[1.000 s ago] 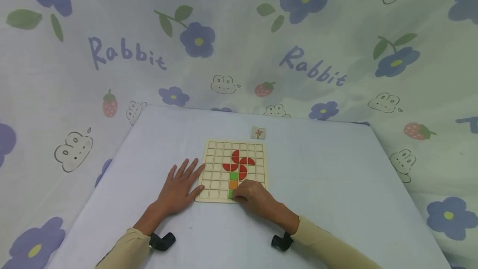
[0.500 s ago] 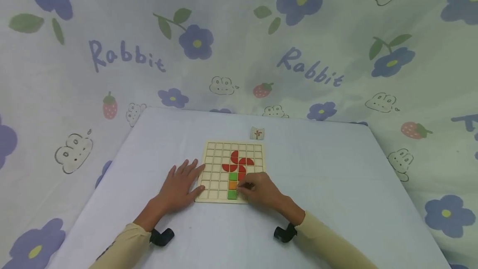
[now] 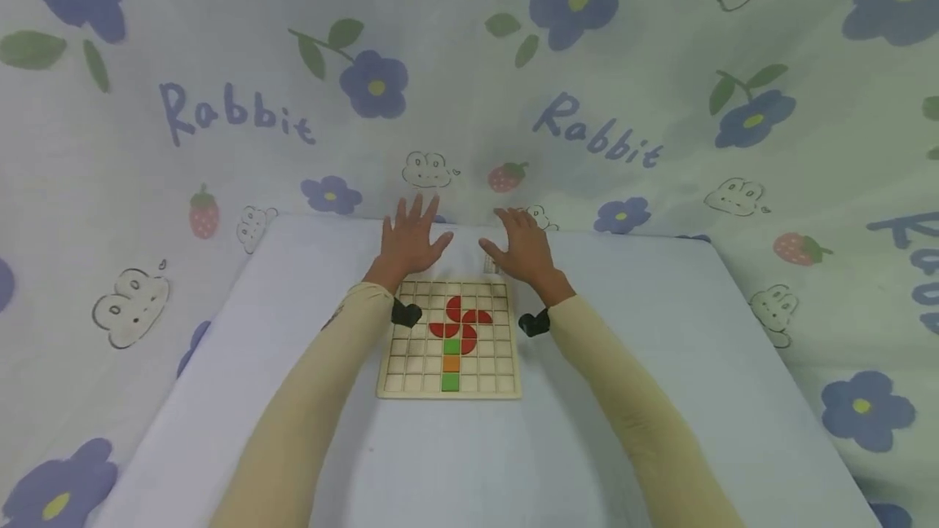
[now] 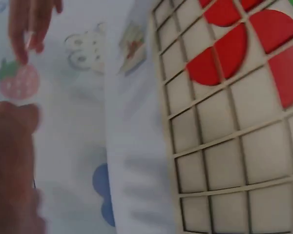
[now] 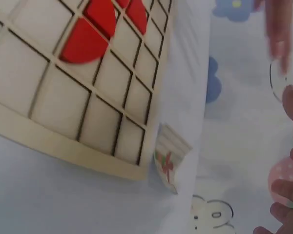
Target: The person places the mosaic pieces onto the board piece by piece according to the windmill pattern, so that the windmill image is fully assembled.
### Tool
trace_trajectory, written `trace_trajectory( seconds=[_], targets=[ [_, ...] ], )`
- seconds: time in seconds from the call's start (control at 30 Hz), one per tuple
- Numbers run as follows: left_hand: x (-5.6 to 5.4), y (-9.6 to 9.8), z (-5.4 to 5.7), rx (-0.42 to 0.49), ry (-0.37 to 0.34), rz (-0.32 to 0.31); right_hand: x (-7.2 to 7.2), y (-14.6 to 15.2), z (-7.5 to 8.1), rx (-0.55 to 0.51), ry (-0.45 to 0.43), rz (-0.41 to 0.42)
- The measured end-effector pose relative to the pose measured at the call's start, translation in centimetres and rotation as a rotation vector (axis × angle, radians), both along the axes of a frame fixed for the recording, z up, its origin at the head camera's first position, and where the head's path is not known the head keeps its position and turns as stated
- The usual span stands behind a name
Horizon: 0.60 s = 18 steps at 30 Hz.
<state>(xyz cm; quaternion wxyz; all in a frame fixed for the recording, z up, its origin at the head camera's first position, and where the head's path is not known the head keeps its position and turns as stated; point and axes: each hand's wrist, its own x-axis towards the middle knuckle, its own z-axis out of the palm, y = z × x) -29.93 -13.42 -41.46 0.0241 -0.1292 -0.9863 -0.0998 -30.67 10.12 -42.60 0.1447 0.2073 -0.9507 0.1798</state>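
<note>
Both hands reach over the far end of a wooden grid board (image 3: 411, 381). My left hand (image 3: 409, 244) has its fingers spread and holds nothing. To its right, my right hand (image 3: 526, 249) is likewise open-fingered and without a thing in it. On the board, red quarter-round tiles (image 3: 468, 324) form a pinwheel. Below them runs a column of a green tile (image 3: 451, 345), an orange tile (image 3: 451, 363) and another green tile (image 3: 451, 382). The small pattern card (image 5: 170, 158) lies beyond the board, partly hidden by the right hand in the head view.
A white-covered table (image 3: 631, 398) bears the board. Behind it hangs a floral cloth (image 3: 469, 104) printed with rabbits and strawberries. Black wrist devices (image 3: 406, 313) sit at both wrists, over the board's sides.
Both hands have lifted off the board and moved forward to its far side. My right hand, pinching near the tile column before, has opened. The tiles stay in place.
</note>
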Motion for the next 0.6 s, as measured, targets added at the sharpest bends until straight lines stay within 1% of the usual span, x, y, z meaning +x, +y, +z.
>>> trace_trajectory(
  seconds=[0.03, 0.1, 0.13, 0.2, 0.27, 0.33, 0.4, 0.47, 0.6],
  targets=[
    [0.4, 0.1, -0.2, -0.027, -0.071, -0.025, 0.1, -0.1, -0.1, 0.005, -0.035, 0.008],
    [1.8, 0.3, -0.9, -0.070, -0.216, -0.095, 0.8, -0.2, -0.6, 0.005, -0.095, 0.033],
    [2.6, 0.4, -1.3, -0.085, -0.272, -0.131, 1.2, -0.1, -0.9, 0.005, -0.117, 0.042],
    [4.1, 0.7, -2.1, -0.093, -0.336, -0.184, 1.9, 0.1, -1.5, -0.014, -0.140, 0.047],
    [5.3, 0.9, -2.8, -0.086, -0.356, -0.212, 2.4, 0.4, -2.1, -0.021, -0.135, 0.039],
    [6.0, 1.2, -3.4, -0.081, -0.338, -0.229, 2.7, 0.6, -2.5, -0.030, -0.125, 0.033],
    [6.4, 1.4, -3.9, -0.067, -0.328, -0.239, 2.7, 0.8, -2.7, -0.036, -0.121, 0.032],
    [6.7, 1.4, -4.2, -0.054, -0.325, -0.235, 2.7, 1.0, -2.9, -0.043, -0.121, 0.037],
    [7.1, 1.4, -4.6, -0.028, -0.312, -0.229, 2.6, 1.2, -3.2, -0.041, -0.150, 0.026]
  ],
)
